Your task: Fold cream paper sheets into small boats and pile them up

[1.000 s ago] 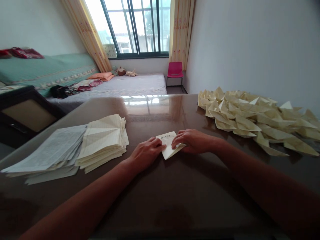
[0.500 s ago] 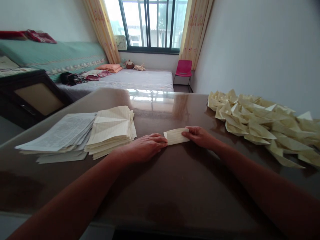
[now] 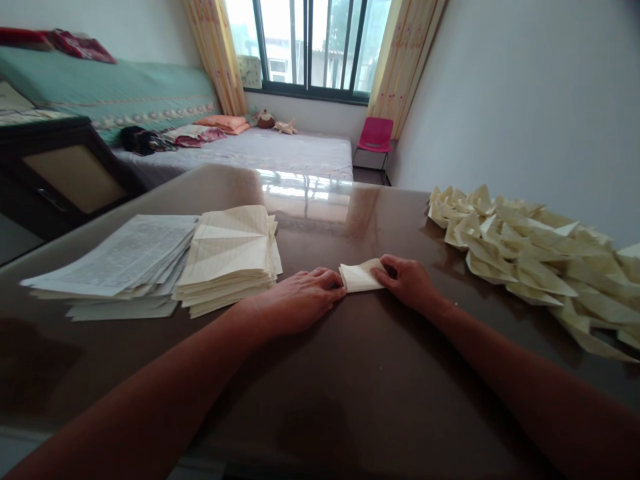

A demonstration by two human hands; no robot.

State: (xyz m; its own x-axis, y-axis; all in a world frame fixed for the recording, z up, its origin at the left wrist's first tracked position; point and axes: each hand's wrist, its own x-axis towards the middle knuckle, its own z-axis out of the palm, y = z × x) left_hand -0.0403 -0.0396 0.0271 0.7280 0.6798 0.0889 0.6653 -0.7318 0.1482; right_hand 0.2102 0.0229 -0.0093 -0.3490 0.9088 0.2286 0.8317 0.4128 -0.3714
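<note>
A small folded sheet of cream lined paper (image 3: 361, 277) lies on the brown table between my hands. My right hand (image 3: 409, 281) pinches its right end, thumb toward the upper layer, which bulges up slightly. At the paper's left edge, the bent fingers of my left hand (image 3: 310, 297) are closed on the corner; the thumb is mostly hidden. Beyond my left forearm sits a stack of cream lined sheets (image 3: 227, 243) with a crease across the top one. To the right spreads a heap of folded cream paper pieces (image 3: 525, 247) with pointed corners.
A pile of printed white sheets (image 3: 125, 253) lies left of the cream stack. The glossy table (image 3: 320, 373) reflects the window. Past it are a bed (image 3: 300, 153), a pink chair (image 3: 376, 135) and, at the left, a dark cabinet (image 3: 75, 173).
The upper layer of the folded paper has lifted a little, and my right thumb has moved inward over it. The whole view has shifted slightly.
</note>
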